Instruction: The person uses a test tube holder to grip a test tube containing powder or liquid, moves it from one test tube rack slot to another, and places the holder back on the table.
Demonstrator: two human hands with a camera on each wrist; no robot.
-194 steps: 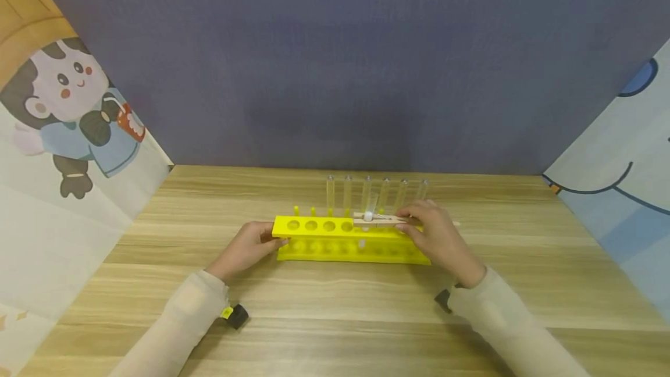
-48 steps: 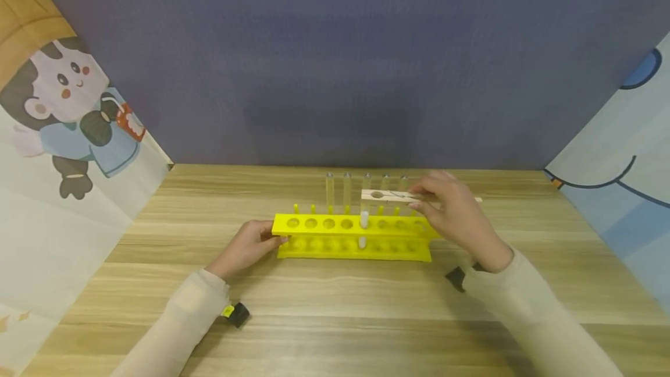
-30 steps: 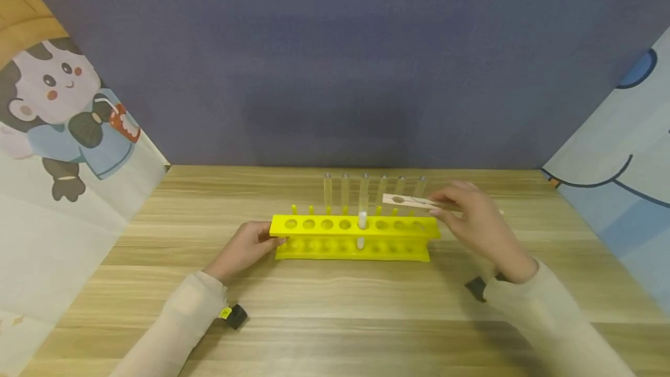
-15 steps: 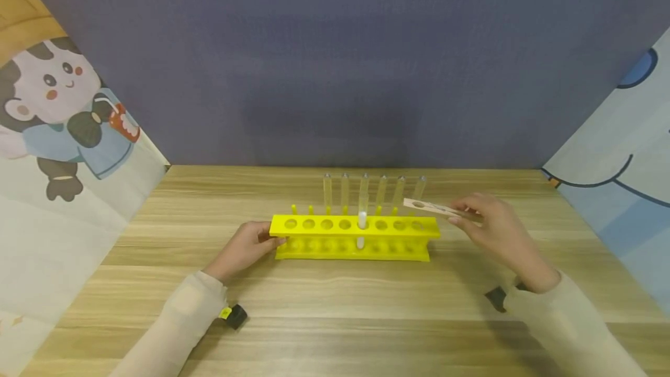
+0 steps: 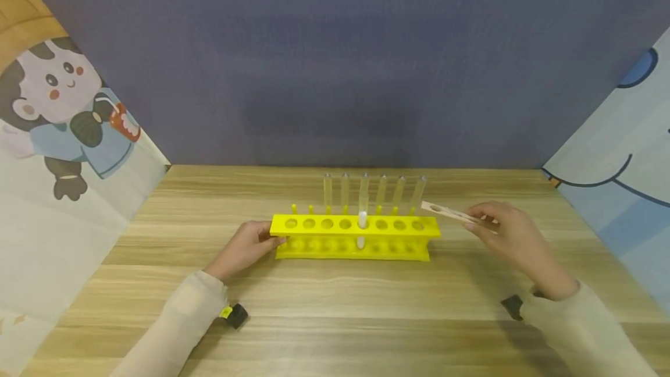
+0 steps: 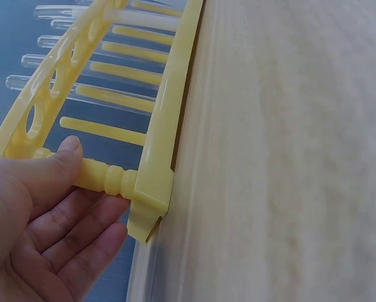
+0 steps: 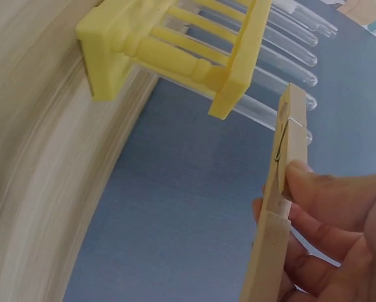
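A yellow test tube rack [image 5: 314, 234] stands on the table. My left hand [image 5: 246, 249] grips its left end post, thumb against the post [image 6: 106, 177] in the left wrist view. One test tube with white contents [image 5: 362, 220] stands upright in a hole right of the rack's middle. To the right of the rack, my right hand [image 5: 510, 234] holds a wooden test tube clamp [image 5: 445, 210] between thumb and fingers. The clamp's tip points left, and nothing sits in its jaws; in the right wrist view its wire spring [image 7: 280, 148] shows.
Several clear test tubes [image 5: 328, 191] are upside down on the yellow pegs along the rack's back. A dark panel [image 5: 335, 74] rises behind the wood-grain table [image 5: 335, 330]. Printed cloths [image 5: 94, 127] flank it on both sides.
Earlier the clamp was around the white-filled tube at the rack. The tube now stands there free of it, and my right hand has carried the clamp rightward. My left hand stays put.
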